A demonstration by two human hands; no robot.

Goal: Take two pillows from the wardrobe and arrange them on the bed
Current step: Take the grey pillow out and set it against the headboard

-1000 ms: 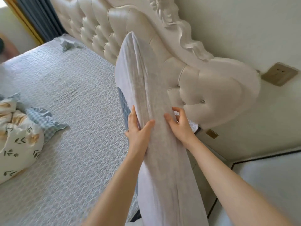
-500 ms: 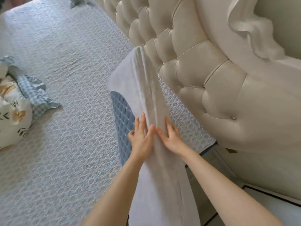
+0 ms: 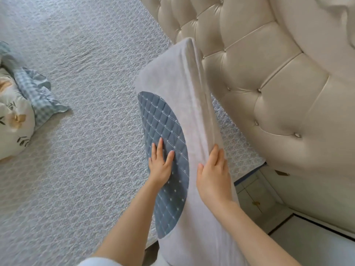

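Both forearms reach in from the bottom edge, w/ the pillow [image 3: 184, 116] standing on its long edge between them. Right hand [image 3: 213, 176] wraps the upper edge: thumb on the near grey face, fingers [image 3: 218, 156] curled over the top and out of sight behind, so it's pinching the pillow's rim, prob to carry the weight. Left hand [image 3: 161, 164] lies flat, fingers spread, palm pressed on the blue quilted patch [image 3: 165, 150], gripping nothing, just steadying the side so the thing doesn't flop. Pillow runs up and away from both hands; most of its length lies beyond the grip, far corner tipped toward the tufted headboard [image 3: 269, 83]. Whether the bottom edge already touches the bed [image 3: 76, 131] can't be told, it's hidden behind the pillow itself. Looks like a lay-down is next, up against the headboard, that's my read. Further left, a floral bundle w/ checked frill [image 3: 17, 112] sits on the cover, well apart. Nightstand [image 3: 255, 198] peeks below the headboard, right.
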